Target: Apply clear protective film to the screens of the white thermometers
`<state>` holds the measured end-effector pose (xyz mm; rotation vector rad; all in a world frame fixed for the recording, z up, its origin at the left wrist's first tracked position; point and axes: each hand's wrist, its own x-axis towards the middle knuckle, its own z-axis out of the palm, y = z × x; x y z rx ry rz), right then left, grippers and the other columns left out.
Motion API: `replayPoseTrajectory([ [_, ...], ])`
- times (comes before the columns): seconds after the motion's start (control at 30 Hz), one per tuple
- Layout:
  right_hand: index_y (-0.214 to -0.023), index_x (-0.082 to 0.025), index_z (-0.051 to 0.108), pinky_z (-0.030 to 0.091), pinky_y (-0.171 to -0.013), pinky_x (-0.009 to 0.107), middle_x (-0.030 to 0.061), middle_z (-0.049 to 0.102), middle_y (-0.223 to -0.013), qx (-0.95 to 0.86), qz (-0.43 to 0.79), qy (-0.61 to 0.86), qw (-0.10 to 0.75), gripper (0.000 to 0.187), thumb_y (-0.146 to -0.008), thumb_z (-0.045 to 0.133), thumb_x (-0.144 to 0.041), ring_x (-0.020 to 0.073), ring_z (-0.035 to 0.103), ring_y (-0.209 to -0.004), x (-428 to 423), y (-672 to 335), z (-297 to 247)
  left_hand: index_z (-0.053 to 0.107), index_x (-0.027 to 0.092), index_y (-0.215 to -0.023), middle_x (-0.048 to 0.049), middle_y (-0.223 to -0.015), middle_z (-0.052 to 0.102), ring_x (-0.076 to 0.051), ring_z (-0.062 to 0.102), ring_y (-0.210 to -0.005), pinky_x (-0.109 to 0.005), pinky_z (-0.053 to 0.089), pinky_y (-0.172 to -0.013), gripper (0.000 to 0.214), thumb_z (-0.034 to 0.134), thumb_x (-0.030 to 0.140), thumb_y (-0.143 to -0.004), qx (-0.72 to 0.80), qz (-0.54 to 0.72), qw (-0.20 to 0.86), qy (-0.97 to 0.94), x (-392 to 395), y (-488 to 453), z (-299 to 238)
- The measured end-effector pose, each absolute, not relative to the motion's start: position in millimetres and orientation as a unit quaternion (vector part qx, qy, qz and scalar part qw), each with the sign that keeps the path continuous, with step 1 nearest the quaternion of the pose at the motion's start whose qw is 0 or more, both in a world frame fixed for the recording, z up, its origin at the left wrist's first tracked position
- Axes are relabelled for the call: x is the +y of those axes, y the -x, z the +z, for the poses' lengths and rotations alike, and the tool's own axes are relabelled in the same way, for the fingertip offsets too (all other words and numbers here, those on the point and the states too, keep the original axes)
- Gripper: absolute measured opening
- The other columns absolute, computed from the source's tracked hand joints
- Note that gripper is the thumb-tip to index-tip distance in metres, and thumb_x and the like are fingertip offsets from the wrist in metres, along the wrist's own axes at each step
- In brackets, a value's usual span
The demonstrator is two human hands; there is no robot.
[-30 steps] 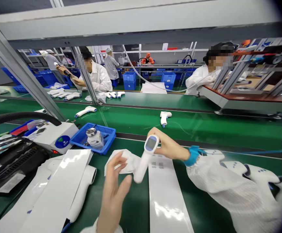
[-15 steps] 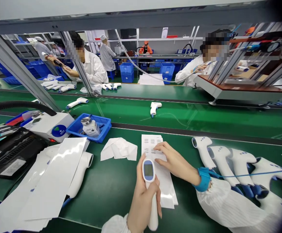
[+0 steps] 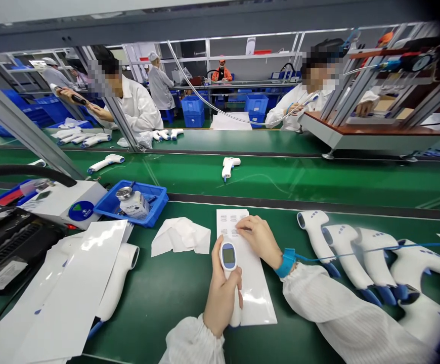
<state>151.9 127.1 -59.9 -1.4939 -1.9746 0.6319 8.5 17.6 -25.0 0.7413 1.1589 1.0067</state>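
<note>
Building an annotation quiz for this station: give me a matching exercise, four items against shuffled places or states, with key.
Items
1. handheld device
2. printed sheet
3. metal-capped bottle
4. white wipe

Places or states
A. inside the blue tray
B. creased, on the green bench
C. held in the left grip
D. right grip at its printed end

Pairs: 1-C, 2-D, 3-A, 4-B

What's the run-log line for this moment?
left grip: holds white screened device | right grip: fingertips at printed marks on white sheet | bench: crumpled tissue left of sheet
</note>
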Motion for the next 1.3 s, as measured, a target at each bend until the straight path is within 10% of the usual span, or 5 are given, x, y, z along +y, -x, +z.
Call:
replayPoseTrajectory([
  [0.67,-0.067,-0.02,0.06,0.046,-0.082,0.035,0.002,0.067,-0.082,-0.773,0.298,0.495,0.262,0.01,-0.071,0.062,-0.012,0.0196,0.06,-0.085,124,-144,-41,0.003,0.032,-0.151,0.005,-0.073,0.051,-0.006,0.037,-0.038,-0.019,0.039,-0.039,0.074,0.045,0.023,-0.09,0.509,0.423,0.677,-0.322,18,-7,-17],
  [0.93,-0.071,-0.019,0.058,0.05,-0.062,0.025,-0.0001,0.063,-0.081,-0.699,0.596,0.358,0.168,0.01,-0.075,0.062,-0.011,0.0118,0.059,-0.066,58,-167,7,0.021,0.034,-0.148,-0.0103,-0.15,0.035,-0.012,0.062,-0.071,-0.018,0.04,-0.042,0.068,0.055,0.034,-0.089,0.481,0.473,0.662,-0.328,17,-8,-14],
  [1.3,-0.071,-0.022,0.06,0.049,-0.082,0.034,0.0032,0.064,-0.099,-0.757,0.394,0.43,0.295,0.013,-0.076,0.062,-0.01,0.0192,0.061,-0.094,80,-135,24,0.017,0.032,-0.149,-0.0122,-0.154,0.029,-0.007,0.054,-0.057,-0.018,0.04,-0.036,0.072,0.054,0.026,-0.087,0.491,0.454,0.654,-0.354,18,-9,-15],
])
